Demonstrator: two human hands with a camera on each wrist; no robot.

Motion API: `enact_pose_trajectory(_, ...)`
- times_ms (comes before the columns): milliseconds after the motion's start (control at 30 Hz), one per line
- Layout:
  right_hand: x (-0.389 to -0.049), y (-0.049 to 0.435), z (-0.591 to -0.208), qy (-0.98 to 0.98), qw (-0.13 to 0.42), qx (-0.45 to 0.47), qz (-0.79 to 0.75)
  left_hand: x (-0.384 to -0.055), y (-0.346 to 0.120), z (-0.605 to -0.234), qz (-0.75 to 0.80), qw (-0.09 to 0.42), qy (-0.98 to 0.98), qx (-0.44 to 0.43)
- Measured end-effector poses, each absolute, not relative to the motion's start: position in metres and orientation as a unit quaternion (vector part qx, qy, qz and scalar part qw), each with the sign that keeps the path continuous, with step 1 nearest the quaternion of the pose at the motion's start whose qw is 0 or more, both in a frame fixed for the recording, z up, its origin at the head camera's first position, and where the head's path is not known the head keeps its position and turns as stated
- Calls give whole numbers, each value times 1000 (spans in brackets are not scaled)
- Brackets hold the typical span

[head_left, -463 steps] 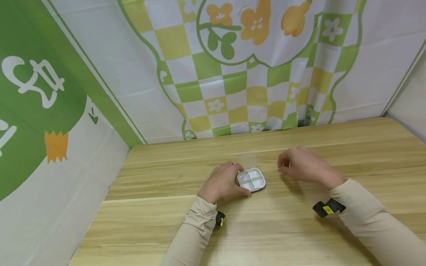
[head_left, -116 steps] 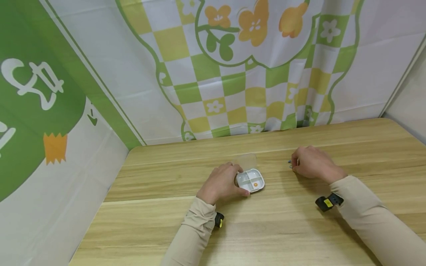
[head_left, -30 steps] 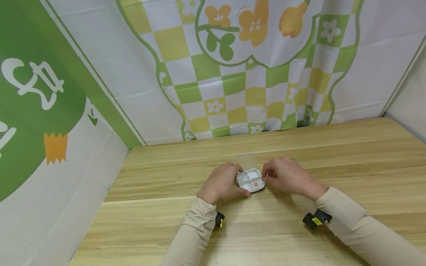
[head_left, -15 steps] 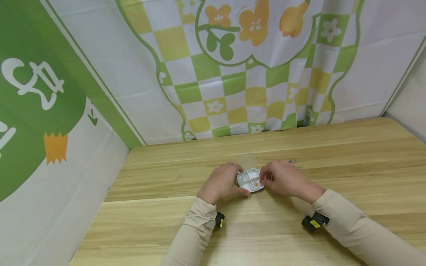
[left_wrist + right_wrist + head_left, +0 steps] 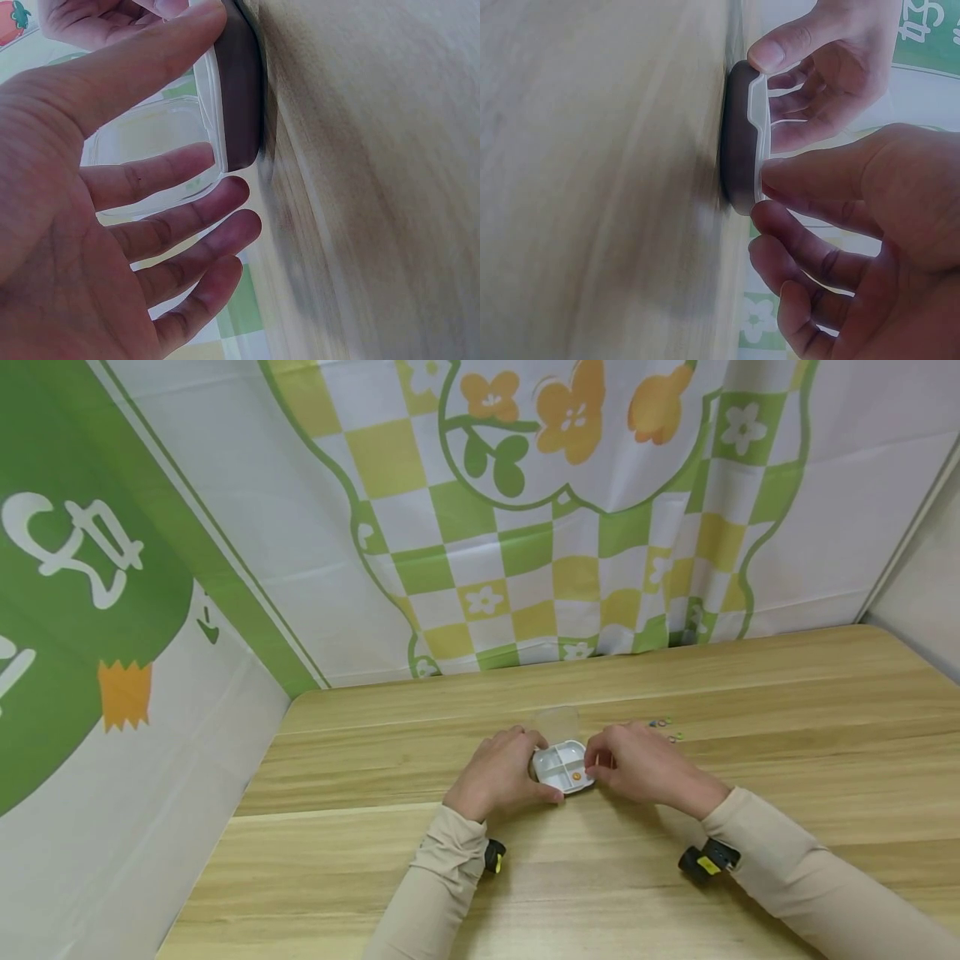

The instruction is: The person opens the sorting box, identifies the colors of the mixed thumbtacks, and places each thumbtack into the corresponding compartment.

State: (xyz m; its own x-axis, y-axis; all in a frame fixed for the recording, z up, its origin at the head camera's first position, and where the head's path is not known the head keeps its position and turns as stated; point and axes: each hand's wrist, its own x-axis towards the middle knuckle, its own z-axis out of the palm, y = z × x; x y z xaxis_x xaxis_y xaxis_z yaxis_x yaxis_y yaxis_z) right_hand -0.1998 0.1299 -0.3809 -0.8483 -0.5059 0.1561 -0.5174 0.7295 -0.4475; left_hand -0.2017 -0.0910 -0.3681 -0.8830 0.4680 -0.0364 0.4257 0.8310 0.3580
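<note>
A small pill box (image 5: pixel 552 774) with a white four-part inside and dark outer shell lies on the wooden table, its clear lid (image 5: pixel 558 722) swung open to the back. My left hand (image 5: pixel 501 771) grips its left side, thumb at the front edge and index finger at the back. One small orange ring-like piece (image 5: pixel 576 776) sits in the front right compartment. At the right rim is my right hand (image 5: pixel 643 765), thumb and index finger close together over that same compartment. I cannot tell whether a piece is between those fingertips.
Several tiny coloured pieces (image 5: pixel 662 723), some blue and green, lie on the wooden table (image 5: pixel 600 877) behind the right hand. A checked green, yellow and white curtain (image 5: pixel 525 568) hangs along the table's back edge.
The box's compartments looked empty at first; later the orange piece lies in one. My right hand has come left from the tiny pieces to the box's right rim. The left hand keeps its hold.
</note>
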Motion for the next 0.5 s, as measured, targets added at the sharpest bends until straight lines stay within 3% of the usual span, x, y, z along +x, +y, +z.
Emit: enact_pose_trajectory(500,-200,130,-381,-931,12,272,244,-203,-91,-369,169,56,955,237)
